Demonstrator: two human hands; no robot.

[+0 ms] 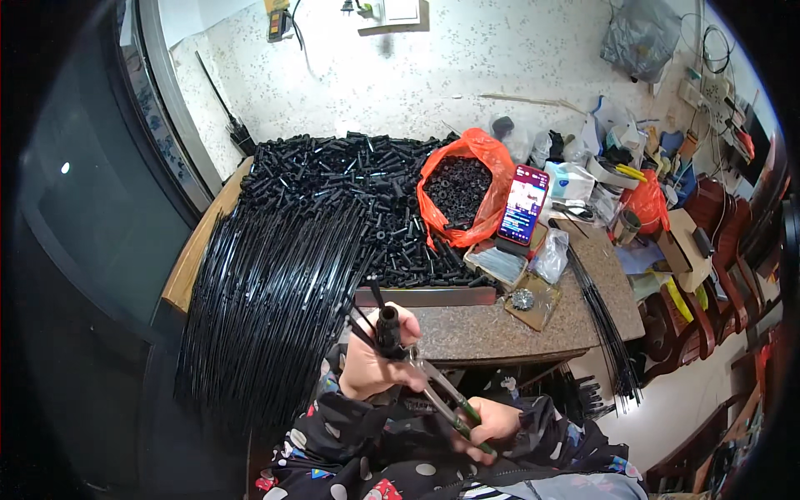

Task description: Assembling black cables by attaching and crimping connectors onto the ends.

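Black tube (387, 327) gripped upright in left hand (371, 367), just above counter (500, 329) edge. Right hand (487, 425) closed round pliers (446, 400) handles, lower right of tube; pliers tip met tube base. Black rods (267, 308), tube pile (350, 192), orange bag (467, 187), phone (523, 204) behind.

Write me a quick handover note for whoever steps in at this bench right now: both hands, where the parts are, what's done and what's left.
Left hand: shut on a small black tube fitting with thin black rods sticking out of it.
Right hand: shut on the pliers, whose jaws meet the fitting from below.
Parts: a big heap of long black rods drapes over the table's left edge; loose black fittings are piled behind it; an orange bag holds more small black pieces.
Done: no finished pieces can be told apart.
Left: the heaps of rods and fittings are still large.
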